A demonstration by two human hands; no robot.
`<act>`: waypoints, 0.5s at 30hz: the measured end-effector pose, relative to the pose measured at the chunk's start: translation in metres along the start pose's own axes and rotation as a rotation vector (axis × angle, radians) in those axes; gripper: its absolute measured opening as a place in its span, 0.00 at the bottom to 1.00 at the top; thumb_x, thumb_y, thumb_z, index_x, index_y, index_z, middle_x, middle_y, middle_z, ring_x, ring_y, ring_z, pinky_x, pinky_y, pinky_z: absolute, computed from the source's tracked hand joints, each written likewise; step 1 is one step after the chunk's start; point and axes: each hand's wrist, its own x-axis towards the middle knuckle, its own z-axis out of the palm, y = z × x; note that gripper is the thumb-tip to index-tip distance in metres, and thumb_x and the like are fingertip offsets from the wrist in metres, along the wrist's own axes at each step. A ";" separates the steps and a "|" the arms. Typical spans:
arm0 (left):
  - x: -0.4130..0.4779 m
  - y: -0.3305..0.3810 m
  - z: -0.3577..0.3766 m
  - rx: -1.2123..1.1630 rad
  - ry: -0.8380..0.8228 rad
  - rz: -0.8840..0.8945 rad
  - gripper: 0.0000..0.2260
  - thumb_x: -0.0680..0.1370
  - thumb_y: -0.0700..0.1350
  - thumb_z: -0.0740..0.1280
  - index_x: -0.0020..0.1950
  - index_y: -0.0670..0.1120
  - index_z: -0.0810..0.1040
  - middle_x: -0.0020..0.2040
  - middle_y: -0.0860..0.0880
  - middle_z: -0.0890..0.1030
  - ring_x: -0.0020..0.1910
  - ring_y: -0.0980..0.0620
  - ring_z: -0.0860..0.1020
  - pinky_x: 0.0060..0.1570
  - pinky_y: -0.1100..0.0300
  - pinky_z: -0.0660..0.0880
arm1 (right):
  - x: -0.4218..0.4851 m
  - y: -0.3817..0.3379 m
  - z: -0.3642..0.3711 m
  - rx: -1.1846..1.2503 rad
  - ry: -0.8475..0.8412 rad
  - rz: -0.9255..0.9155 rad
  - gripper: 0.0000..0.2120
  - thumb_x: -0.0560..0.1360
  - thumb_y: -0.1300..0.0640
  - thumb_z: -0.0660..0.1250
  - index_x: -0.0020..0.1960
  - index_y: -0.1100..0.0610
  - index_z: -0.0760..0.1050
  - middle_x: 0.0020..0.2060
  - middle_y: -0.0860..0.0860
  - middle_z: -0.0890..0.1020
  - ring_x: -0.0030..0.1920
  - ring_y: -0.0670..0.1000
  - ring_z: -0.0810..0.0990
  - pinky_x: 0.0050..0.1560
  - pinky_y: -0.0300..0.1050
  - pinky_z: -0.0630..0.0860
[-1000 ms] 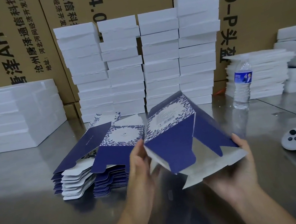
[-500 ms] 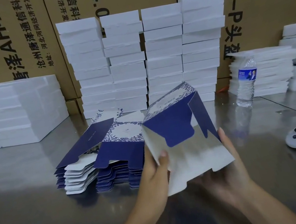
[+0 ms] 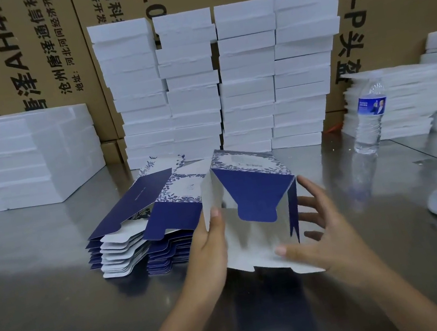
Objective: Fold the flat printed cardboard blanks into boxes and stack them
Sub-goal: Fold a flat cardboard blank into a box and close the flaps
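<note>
Blanks (image 3: 137,235) lie in two flat piles on the steel surface (image 3: 43,279) to your left, just beside the box (image 3: 249,206) you hold above it. Your left hand (image 3: 210,246) has its grip on the box's white left wall, thumb on the edge. The box is opened into a tube, its blue flap (image 3: 254,199) hanging inward. Your right hand (image 3: 323,237) cradles the right side, thumb pressing the bottom panel, fingers loosely spread. You look mid-fold on the end; next, tuck the flaps squarely.

I saw both forearms bare to the frame edge, no sleeves; left hand (image 3: 210,248) and right hand (image 3: 328,236) wore nothing.
</note>
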 end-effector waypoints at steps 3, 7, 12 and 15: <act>-0.001 0.002 -0.004 0.003 -0.042 -0.004 0.06 0.78 0.57 0.57 0.48 0.61 0.72 0.38 0.76 0.77 0.41 0.78 0.75 0.38 0.81 0.70 | 0.002 0.005 0.004 -0.031 0.102 -0.049 0.29 0.67 0.53 0.75 0.60 0.30 0.69 0.52 0.36 0.80 0.49 0.38 0.80 0.44 0.32 0.75; 0.005 0.001 -0.012 -0.155 -0.222 -0.055 0.23 0.74 0.52 0.65 0.70 0.54 0.70 0.59 0.56 0.81 0.56 0.57 0.80 0.47 0.62 0.77 | 0.000 0.003 0.009 0.067 0.253 -0.018 0.24 0.72 0.39 0.61 0.40 0.63 0.72 0.29 0.59 0.73 0.32 0.49 0.70 0.36 0.47 0.68; 0.010 0.000 -0.021 -0.287 -0.408 -0.028 0.36 0.65 0.36 0.56 0.74 0.52 0.63 0.69 0.52 0.73 0.68 0.52 0.72 0.62 0.56 0.73 | 0.004 0.002 0.007 0.181 0.352 0.048 0.22 0.80 0.49 0.60 0.45 0.70 0.74 0.42 0.70 0.78 0.45 0.70 0.78 0.50 0.68 0.75; 0.012 -0.003 -0.023 -0.243 -0.380 -0.020 0.39 0.63 0.28 0.59 0.72 0.53 0.64 0.68 0.56 0.74 0.66 0.55 0.73 0.62 0.58 0.73 | 0.006 0.004 0.003 0.219 0.365 0.097 0.18 0.79 0.50 0.60 0.44 0.63 0.78 0.41 0.62 0.82 0.47 0.65 0.81 0.53 0.66 0.76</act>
